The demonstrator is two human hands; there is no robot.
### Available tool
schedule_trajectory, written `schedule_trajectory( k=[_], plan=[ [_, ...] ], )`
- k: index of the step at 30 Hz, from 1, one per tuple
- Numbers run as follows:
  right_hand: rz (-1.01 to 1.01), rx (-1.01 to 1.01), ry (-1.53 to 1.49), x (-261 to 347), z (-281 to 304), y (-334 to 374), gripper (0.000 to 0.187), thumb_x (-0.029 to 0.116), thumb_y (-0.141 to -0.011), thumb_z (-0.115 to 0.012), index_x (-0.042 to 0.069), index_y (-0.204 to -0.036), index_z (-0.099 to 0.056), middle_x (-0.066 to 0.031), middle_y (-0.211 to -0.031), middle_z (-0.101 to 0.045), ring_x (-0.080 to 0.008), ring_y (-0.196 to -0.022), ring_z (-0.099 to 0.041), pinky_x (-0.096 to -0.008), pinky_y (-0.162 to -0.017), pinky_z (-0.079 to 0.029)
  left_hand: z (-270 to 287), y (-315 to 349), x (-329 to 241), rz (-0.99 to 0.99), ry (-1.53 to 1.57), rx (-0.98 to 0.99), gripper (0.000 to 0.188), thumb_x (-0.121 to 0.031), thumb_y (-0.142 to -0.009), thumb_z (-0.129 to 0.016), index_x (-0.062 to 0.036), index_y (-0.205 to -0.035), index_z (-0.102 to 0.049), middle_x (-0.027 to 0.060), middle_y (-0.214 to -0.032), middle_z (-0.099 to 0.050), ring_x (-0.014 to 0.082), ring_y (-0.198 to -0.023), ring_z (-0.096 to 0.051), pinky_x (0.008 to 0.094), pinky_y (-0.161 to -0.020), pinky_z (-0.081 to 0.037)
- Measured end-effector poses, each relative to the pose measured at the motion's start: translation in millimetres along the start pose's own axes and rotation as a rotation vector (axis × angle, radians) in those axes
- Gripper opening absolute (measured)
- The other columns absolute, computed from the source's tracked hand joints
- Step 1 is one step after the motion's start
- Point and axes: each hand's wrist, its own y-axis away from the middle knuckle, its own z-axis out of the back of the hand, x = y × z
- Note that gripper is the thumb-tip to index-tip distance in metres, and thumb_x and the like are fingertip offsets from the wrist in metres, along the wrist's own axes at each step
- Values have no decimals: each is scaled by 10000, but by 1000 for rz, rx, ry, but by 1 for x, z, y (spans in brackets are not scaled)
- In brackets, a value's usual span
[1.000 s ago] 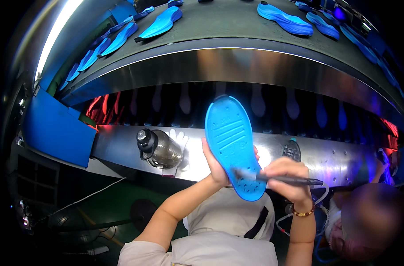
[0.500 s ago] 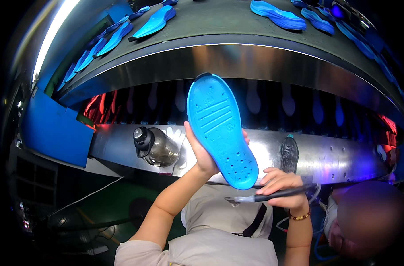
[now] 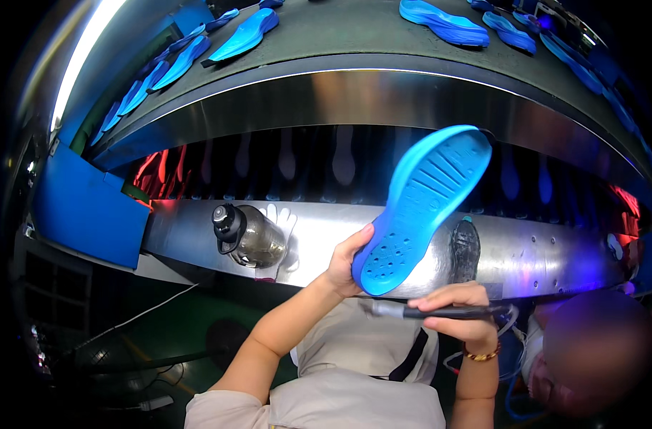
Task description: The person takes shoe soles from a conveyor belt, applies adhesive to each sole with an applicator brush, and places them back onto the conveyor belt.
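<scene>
A bright blue shoe sole point(image 3: 420, 214) is tilted over the steel ledge, its toe end up to the right, with molded grooves and small holes on the face toward me. My left hand point(image 3: 349, 261) grips it around the lower left edge. My right hand point(image 3: 458, 309) is closed around a slim black-handled tool point(image 3: 451, 312) with a grey tip, pointing left just below the sole. The tip is apart from the sole and blurred, so I cannot tell its kind. A pale cord or tube shows near the handle's rear end.
On the steel ledge point(image 3: 326, 247) stand a dark translucent bottle point(image 3: 258, 239) beside a white glove point(image 3: 282, 218), and a dark sole-shaped piece point(image 3: 465, 250). Above, a dark green belt point(image 3: 333, 36) carries several blue soles point(image 3: 444, 25). Another person point(image 3: 598, 350) is close at the right.
The sole has turned clockwise and moved right, its toe end swinging right. My left hand has shifted to its lower left edge. The tool in my right hand has moved slightly left and levelled.
</scene>
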Motion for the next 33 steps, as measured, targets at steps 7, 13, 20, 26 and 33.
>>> schedule_trajectory(
  k=[7,13,20,26,33],
  plan=[
    [56,107,281,16,1,-14,187,18,-700,-675,-9,-880,-638,-138,-909,-647,-222,-842,-636,-281,-743,-502,-6,-2,-20,354,-122,-74,530,-369,-876,-401,-3,-1259,-387,156,-1162,-515,232,-1015,-541,343,-878,-438],
    [130,144,277,23,18,-18,191,14,-696,-672,2,-883,-637,-126,-907,-648,-242,-854,-633,-285,-748,-504,-10,2,-32,594,-345,-150,573,-394,-866,-384,4,-1277,-378,167,-1181,-509,247,-1032,-525,356,-867,-432],
    [106,298,454,42,33,-21,208,5,-692,-671,-3,-896,-631,-138,-917,-643,-263,-853,-631,-292,-737,-509,-13,5,-36,618,-411,-156,516,-370,-877,-455,44,-1186,-474,178,-1072,-566,210,-911,-583,304,-783,-478],
    [9,332,409,23,38,-11,224,-16,-681,-674,-4,-900,-627,-131,-928,-643,-247,-870,-629,-297,-767,-503,-11,10,-49,610,-687,-155,575,-412,-859,-451,38,-1216,-437,179,-1095,-554,220,-930,-580,316,-792,-479],
    [38,48,299,5,37,-16,164,-8,-706,-658,-4,-869,-644,-137,-908,-649,-223,-873,-631,-289,-788,-497,-1,14,-65,420,-423,-244,555,-373,-823,-460,51,-1181,-469,194,-1158,-521,261,-1005,-544,366,-888,-420]
  ],
)
